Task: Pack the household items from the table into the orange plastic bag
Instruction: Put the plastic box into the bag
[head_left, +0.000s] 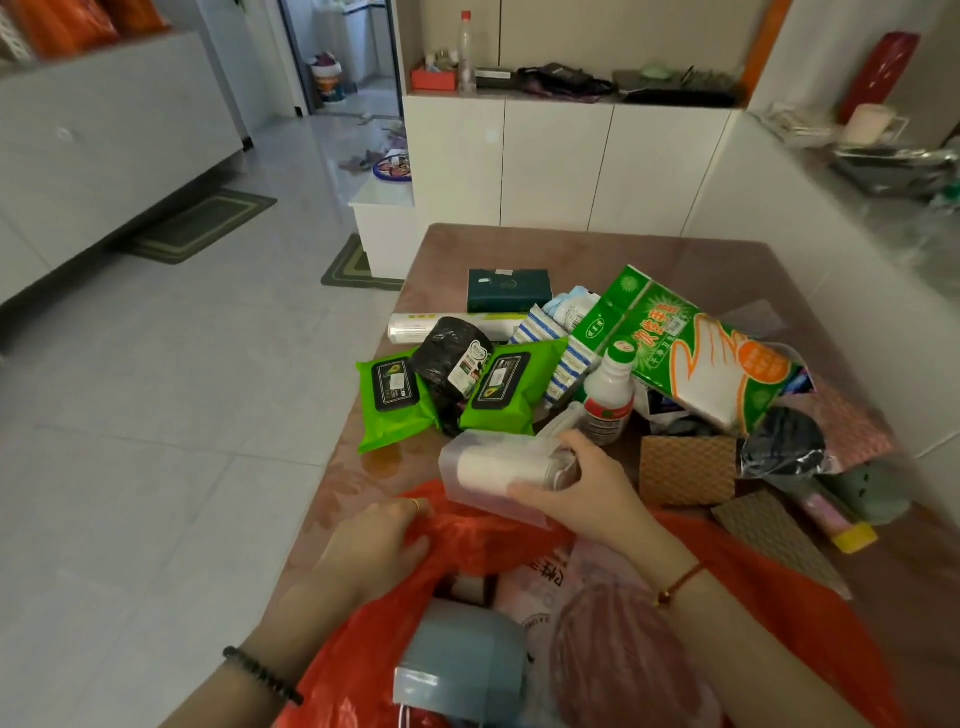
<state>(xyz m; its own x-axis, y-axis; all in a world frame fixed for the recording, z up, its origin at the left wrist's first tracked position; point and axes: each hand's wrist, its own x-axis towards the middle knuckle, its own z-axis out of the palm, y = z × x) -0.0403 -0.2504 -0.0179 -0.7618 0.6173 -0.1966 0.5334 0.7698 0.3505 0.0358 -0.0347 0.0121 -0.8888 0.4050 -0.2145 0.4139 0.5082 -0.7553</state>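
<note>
The right grip (582, 493) is closed around a clear-cased white roller (488, 470) at frame centre, just above the mouth of the orange plastic bag (478, 543). The left grip (379, 540) holds the bag's rim at lower left. A green wipe pack (395, 402), white bottle (608, 400) and green glove box (701, 353) lie on the bench (571, 249).

Two bare forearms with a bracelet at each wrist and one ring.

The left grip (374, 545) wears a thin gold-coloured ring (414, 505) on one finger; which finger cannot be told. A bracelet of round black beads (262, 674) sits close around the left wrist, the beads small, even and dull. The right grip (587, 493) has a thin red cord bracelet (684, 578) at its wrist, and a small gold-coloured charm (663, 599) hangs from the cord on the side nearer the body.
</note>
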